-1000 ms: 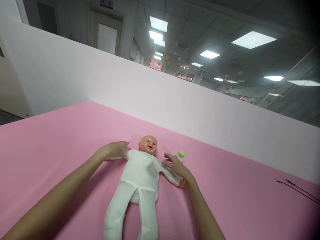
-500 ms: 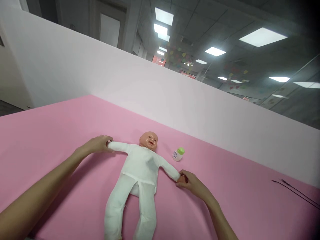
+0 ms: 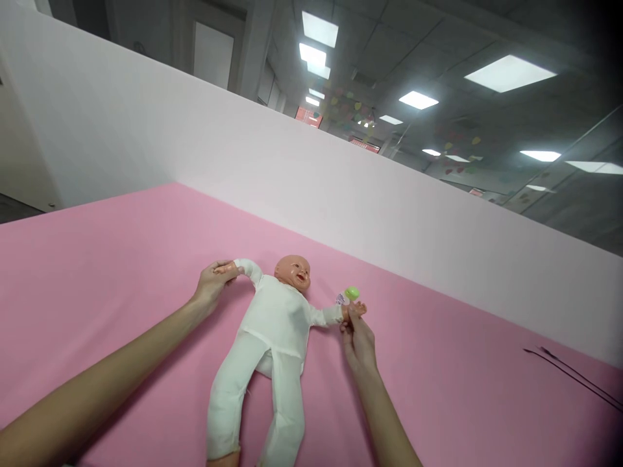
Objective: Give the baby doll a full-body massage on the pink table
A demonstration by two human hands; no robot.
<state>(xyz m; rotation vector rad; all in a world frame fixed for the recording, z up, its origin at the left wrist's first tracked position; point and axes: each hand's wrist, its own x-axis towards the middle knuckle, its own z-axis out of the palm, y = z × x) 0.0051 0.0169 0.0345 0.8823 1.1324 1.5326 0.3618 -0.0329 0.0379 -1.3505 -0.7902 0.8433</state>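
Observation:
A baby doll [image 3: 277, 318] in a white top and trousers lies on its back on the pink surface [image 3: 462, 363], its head toward the white wall. My left hand [image 3: 215, 280] is closed on the doll's hand at the left, that arm bent and raised beside the head. At the right, my right hand [image 3: 359, 334] pinches the doll's other wrist, and the small doll fingers show above my fingertips. Just behind that wrist stands a small bottle with a green cap [image 3: 352, 294], its body partly hidden by the doll's hand.
A white partition [image 3: 311, 188] runs behind the pink surface. Two thin black cords or sticks [image 3: 574, 375] lie at the far right. Beyond the partition are a ceiling with lit panels and a door at the left.
Both my hands have moved inward and up, bringing the doll's arms with them. The doll's head has shifted slightly right, and its right-side hand now covers part of the bottle.

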